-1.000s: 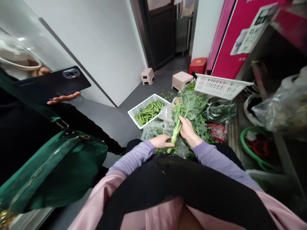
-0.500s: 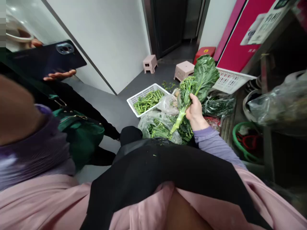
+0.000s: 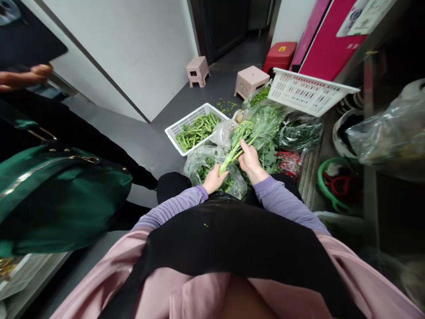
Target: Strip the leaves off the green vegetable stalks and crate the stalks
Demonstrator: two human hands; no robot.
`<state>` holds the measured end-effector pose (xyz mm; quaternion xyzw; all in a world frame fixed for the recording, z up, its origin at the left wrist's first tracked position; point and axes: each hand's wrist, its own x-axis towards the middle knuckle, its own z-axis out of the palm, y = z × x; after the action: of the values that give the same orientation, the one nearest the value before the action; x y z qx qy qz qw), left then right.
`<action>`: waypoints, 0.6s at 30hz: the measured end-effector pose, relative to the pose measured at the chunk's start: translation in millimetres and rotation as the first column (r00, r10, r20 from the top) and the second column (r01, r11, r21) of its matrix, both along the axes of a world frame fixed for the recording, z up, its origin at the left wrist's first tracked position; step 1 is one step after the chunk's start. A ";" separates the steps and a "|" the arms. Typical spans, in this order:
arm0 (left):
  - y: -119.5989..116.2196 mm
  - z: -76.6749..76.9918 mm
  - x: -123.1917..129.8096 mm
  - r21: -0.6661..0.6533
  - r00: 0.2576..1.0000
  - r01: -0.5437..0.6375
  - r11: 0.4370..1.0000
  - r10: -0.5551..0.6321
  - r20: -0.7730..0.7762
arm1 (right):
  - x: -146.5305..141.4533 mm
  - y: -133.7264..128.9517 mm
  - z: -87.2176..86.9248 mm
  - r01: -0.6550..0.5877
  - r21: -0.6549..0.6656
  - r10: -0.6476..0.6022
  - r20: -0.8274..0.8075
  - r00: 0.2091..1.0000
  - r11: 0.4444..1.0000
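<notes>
A leafy green stalk (image 3: 234,148) is held between my two hands above the bags on the floor. My left hand (image 3: 214,179) is closed round the thick lower end of its stem. Further up, my right hand (image 3: 249,160) grips the stalk near the florets and leaves. Beneath and around my hands, a clear plastic bag (image 3: 195,165) holds more leafy greens. Beyond it, to the left, a white basket (image 3: 170,133) contains cut green stems (image 3: 199,130). Loose green bits (image 3: 226,105) lie on the floor behind the basket.
Two pink stools (image 3: 252,81) and a red one (image 3: 280,55) stand at the back. A white basket (image 3: 307,94) rests beside bagged greens (image 3: 300,134). At right is a green basket (image 3: 335,201). A person with a green bag (image 3: 73,199) and a phone (image 3: 31,40) stands at left.
My left hand has come down from the left side and taken hold of the stem. My right hand has lowered the stalk towards it. The view has shifted, and the phone sits further left.
</notes>
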<state>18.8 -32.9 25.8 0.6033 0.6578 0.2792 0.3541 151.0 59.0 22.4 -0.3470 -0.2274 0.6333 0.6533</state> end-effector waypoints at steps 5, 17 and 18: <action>5.6 -30.2 9.9 -0.133 0.901 -0.121 0.984 0.165 0.401 | -1.9 7.1 -18.6 0.004 -0.142 -0.011 -0.050 0.999 0.990; 38.5 -29.0 -7.3 -0.581 0.312 0.164 0.797 0.517 0.797 | 1.9 -7.6 -23.3 -0.125 -0.378 0.086 -0.120 0.989 0.917; 38.1 -25.9 -8.9 -0.555 0.271 0.251 0.793 0.492 0.827 | 4.6 -4.1 -24.6 -0.113 -0.424 0.064 -0.129 0.990 0.898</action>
<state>9.9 5.1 -0.1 0.1118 0.4076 0.3905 0.8179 155.7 54.9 -2.1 -0.4359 -0.0606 0.7154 0.5427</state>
